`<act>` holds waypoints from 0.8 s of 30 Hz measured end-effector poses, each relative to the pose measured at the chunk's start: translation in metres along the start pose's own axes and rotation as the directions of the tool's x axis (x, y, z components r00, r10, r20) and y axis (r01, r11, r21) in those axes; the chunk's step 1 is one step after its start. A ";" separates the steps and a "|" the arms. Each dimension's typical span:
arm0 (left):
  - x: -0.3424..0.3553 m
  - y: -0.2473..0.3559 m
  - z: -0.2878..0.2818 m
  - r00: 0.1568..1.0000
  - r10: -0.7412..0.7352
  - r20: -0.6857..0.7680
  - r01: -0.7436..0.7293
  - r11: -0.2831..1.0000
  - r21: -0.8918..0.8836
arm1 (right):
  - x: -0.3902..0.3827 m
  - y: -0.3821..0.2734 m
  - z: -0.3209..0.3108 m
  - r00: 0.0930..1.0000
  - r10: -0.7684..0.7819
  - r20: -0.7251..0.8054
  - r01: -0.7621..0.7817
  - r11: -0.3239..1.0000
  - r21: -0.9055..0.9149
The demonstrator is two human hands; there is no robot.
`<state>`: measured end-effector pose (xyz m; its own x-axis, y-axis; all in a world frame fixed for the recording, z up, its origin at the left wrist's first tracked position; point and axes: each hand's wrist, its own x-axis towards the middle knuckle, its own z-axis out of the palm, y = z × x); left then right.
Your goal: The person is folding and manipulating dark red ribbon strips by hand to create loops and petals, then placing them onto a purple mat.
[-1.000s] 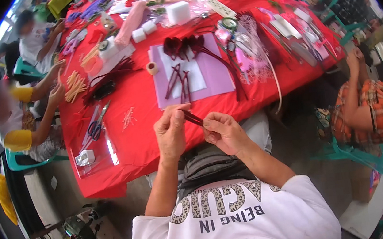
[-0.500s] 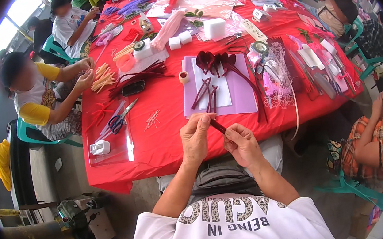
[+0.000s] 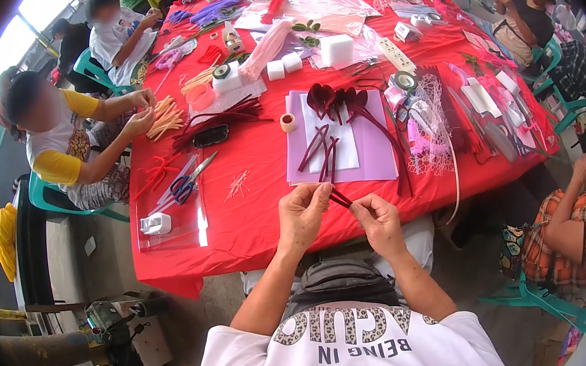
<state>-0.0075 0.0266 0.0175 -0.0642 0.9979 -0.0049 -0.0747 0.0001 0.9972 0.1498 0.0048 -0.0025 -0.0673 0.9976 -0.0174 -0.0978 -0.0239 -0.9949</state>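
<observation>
A: Quick, hands first. Left?
B: The left hand (image 3: 301,212) is pinching the upper end of a dark maroon stem (image 3: 340,197), thumb against curled fingers.
A: Right?
B: The right hand (image 3: 378,218) is pinching its lower end, a bit nearer the body.
A: So where's the stem?
B: In the gap between the 2 hands, slanting down left to right. Looks doubled; can't tell if it's 1 folded or 2 strands.
A: Straight ahead of the hands?
B: Purple sheet (image 3: 378,164), just beyond the fingertips, white sheet (image 3: 346,141) on top. Bent stems (image 3: 309,150) lie on the white. Past those, dark maroon petal-shaped pieces (image 3: 320,98). Tape roll (image 3: 288,123) at the purple sheet's left edge.
A: Left of the hands?
B: Small pale strips (image 3: 238,185), then scissors (image 3: 182,188) with blue handles, partly over a clear plastic sheet (image 3: 171,238). White block-like object (image 3: 156,224) on that sheet. Farther left, a co-worker with yellow sleeves (image 3: 60,166), hands raised near cream sticks (image 3: 166,118); too small to tell what's held.
A: Right side?
B: Pink netting (image 3: 435,127), ahead and right of the right hand. White cord (image 3: 456,179) drops over the table edge there.
A: Surface?
B: Red cloth (image 3: 241,232), under everything listed on the table.
</observation>
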 end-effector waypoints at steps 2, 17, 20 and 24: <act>0.001 -0.001 -0.001 1.000 -0.001 0.003 0.001 1.000 0.029 | 0.001 0.000 -0.002 0.998 0.035 0.042 -0.035 0.999 0.003; 0.004 0.001 0.004 0.998 0.021 0.062 -0.028 0.994 0.109 | 0.006 0.000 -0.009 0.997 -0.082 0.001 0.080 0.967 -0.243; 0.004 0.005 0.006 0.998 0.020 0.064 -0.028 0.992 0.126 | 0.007 0.003 -0.011 1.000 -0.011 -0.005 0.011 0.989 -0.147; 0.007 0.008 0.004 0.997 0.029 0.066 -0.040 0.985 0.165 | 0.009 0.000 -0.012 0.996 0.092 0.002 -0.092 0.996 -0.004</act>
<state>-0.0041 0.0335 0.0259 -0.0003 0.9996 0.0293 0.0934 -0.0292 0.9952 0.1608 0.0145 -0.0043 -0.0784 0.9910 -0.1082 -0.0877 -0.1149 -0.9895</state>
